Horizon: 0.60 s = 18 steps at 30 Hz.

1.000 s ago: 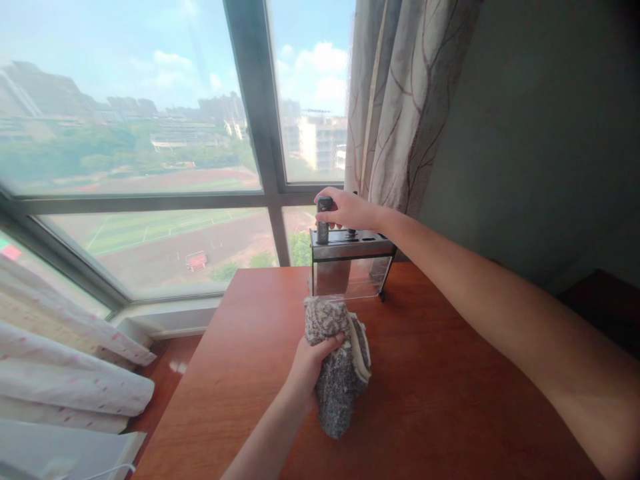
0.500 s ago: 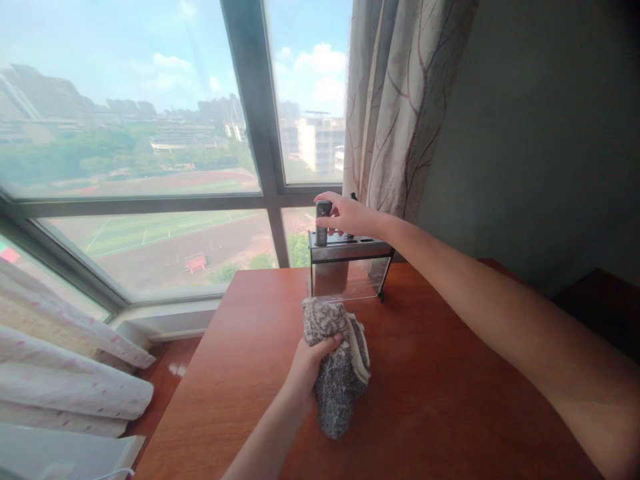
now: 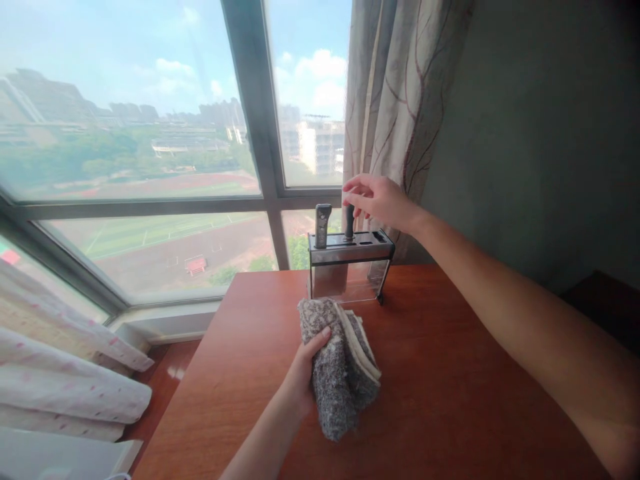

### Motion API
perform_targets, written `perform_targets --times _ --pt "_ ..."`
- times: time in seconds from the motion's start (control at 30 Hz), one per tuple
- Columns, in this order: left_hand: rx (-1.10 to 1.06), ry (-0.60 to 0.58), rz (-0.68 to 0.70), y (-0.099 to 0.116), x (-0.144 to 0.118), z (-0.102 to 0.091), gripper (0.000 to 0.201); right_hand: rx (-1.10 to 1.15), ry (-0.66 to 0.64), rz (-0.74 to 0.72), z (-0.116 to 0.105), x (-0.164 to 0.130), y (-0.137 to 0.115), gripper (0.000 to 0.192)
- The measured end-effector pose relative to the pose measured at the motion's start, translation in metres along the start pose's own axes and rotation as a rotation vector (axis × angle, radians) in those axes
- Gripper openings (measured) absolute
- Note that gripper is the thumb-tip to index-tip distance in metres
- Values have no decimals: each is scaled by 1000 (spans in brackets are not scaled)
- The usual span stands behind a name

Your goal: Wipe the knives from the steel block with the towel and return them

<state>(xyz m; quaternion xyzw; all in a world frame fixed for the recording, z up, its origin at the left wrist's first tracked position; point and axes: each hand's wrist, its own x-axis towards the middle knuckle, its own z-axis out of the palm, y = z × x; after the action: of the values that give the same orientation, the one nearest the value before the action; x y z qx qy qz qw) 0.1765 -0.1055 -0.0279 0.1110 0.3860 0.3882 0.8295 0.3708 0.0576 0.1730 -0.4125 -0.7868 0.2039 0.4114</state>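
Near the table's [image 3: 445, 380] far edge stands a knife block [image 3: 330, 256], its black handle [image 3: 349, 225] just beside the loosely opened right hand [image 3: 384, 200], contact unclear, while the left hand [image 3: 302, 373] grasps a gray cloth [image 3: 334, 387] on the block's near side.

A home is being suggested, set well above the ground: a sports field [image 3: 165, 233] is being overlooked through a large window [image 3: 270, 200] past the far edge of a reddish-brown table [image 3: 450, 400]. The window is being flanked by a branch-patterned curtain [image 3: 390, 113] behind that edge and a pale, spotted curtain [image 3: 70, 373] off the left edge. A household knife holder [image 3: 353, 253] is being carried near the far edge. Which room is being shown is being left unclear.
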Motion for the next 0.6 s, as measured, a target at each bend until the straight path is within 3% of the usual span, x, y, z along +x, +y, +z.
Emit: perform_targets --times 0.13,0.37,0.6 --pt "-91 -82 -84 3 -2 -2 51 -202 184 59 -14 4 19 16" --pt "-127 -94 -28 6 -5 -1 60 -492 -21 225 9 5 44 38" --pt "-169 -79 63 6 -3 -5 48 -538 -57 215 31 10 51 37"
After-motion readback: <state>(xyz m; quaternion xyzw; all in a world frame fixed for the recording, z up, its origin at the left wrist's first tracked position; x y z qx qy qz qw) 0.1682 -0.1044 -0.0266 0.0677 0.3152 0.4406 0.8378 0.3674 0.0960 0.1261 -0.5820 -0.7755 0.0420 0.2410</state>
